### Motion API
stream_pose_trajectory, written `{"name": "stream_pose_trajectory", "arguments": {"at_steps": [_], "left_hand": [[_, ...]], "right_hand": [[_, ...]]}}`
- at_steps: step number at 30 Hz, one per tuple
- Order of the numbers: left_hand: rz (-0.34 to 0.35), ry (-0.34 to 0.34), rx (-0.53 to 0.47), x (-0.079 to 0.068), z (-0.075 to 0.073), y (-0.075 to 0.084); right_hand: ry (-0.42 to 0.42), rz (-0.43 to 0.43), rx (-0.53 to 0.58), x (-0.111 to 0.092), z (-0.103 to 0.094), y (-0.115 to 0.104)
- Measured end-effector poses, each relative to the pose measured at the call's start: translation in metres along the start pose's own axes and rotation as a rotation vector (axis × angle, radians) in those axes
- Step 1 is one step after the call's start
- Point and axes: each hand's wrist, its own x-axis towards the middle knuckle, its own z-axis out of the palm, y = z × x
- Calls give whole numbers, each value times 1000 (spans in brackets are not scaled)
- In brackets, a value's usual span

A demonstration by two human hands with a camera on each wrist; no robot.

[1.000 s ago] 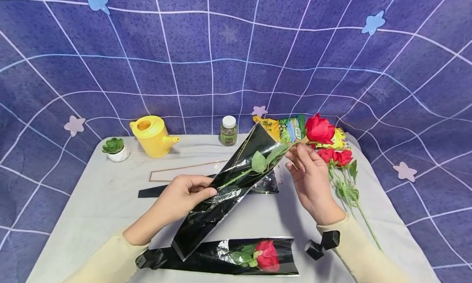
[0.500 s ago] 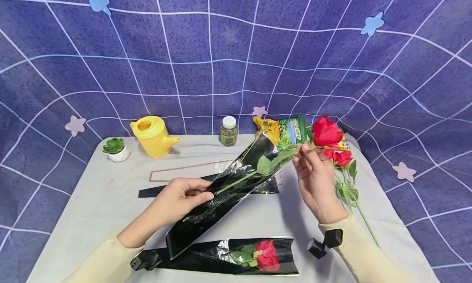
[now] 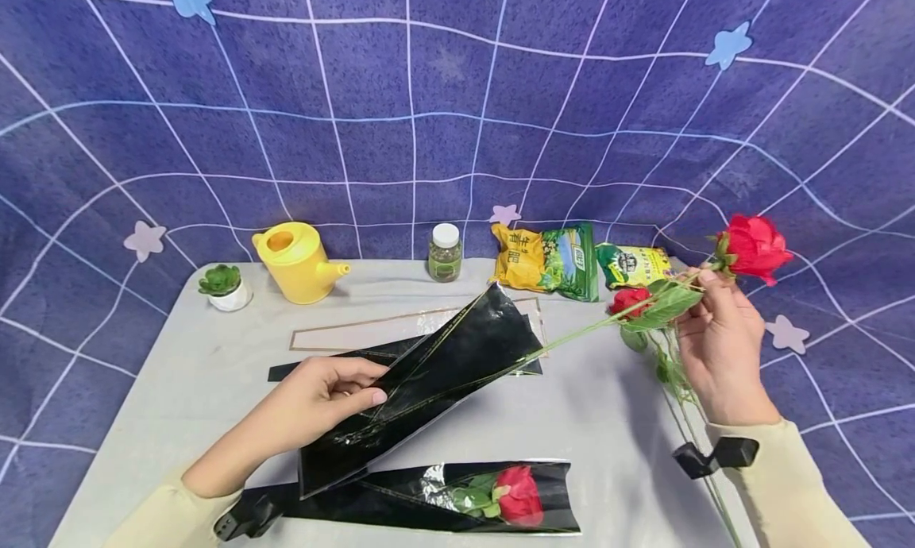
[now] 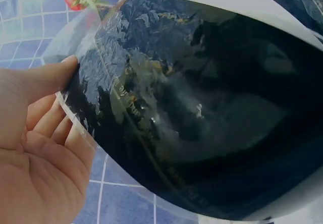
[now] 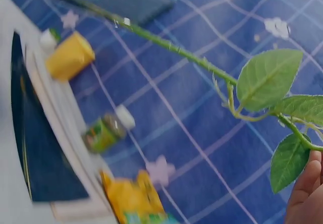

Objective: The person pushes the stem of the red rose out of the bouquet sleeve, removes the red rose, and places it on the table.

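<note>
My left hand (image 3: 325, 397) pinches a black flower sleeve (image 3: 465, 365) with thin gold lines, tilted with its wide mouth up and to the right. In the left wrist view, thumb and fingers grip the edge of the glossy sleeve (image 4: 202, 113). Just under its bloom, my right hand (image 3: 725, 357) pinches the stem of a red artificial rose (image 3: 758, 250). The long green stem (image 3: 582, 332) slants down left, its lower end at the sleeve's mouth. Green leaves (image 5: 270, 80) show beside the fingers in the right wrist view.
A wrapped rose (image 3: 518, 496) lies in front. Flat sleeves (image 3: 343, 340) lie behind the left hand. Along the back stand a succulent (image 3: 227, 288), yellow watering can (image 3: 293, 266), lidded jar (image 3: 445, 254) and packets (image 3: 546, 258). Another red rose (image 3: 631, 302) lies at right.
My right hand has drawn the rose away to the right, and most of its stem has come out of the sleeve. The left hand with the sleeve has shifted slightly left and down.
</note>
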Motion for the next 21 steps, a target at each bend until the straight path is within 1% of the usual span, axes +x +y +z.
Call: {"name": "stream_pose_trajectory", "arguments": {"at_steps": [3,5,7,9,10,12,14,15,17,19,21], "left_hand": [[-4,-12,-15,-2,0,0],[-5,-16,-22,-3,0,0],[-4,-18,-24,-3,0,1],[-2,-17,-24,-3,0,2],[-1,-16,-24,-3,0,3],[1,-17,-22,-3,-1,3],[2,-21,-28,-2,0,3],[2,-24,-31,-2,0,3],[4,-27,-33,-1,0,4],[2,-31,-34,-1,0,4],[0,-33,-27,-1,0,4]], "right_hand": [[-5,5,-9,6,-14,-12],[-8,30,-41,10,-23,-19],[-26,77,-107,13,-31,-25],[-68,146,-225,17,-39,-28],[-100,187,-313,18,-44,-28],[-178,259,-536,20,-52,-26],[-261,301,-831,20,-60,-22],[-302,310,-986,20,-63,-19],[-383,314,-1250,21,-69,-12],[-440,308,-1436,21,-76,-4],[-484,320,-1522,23,-83,4]]}}
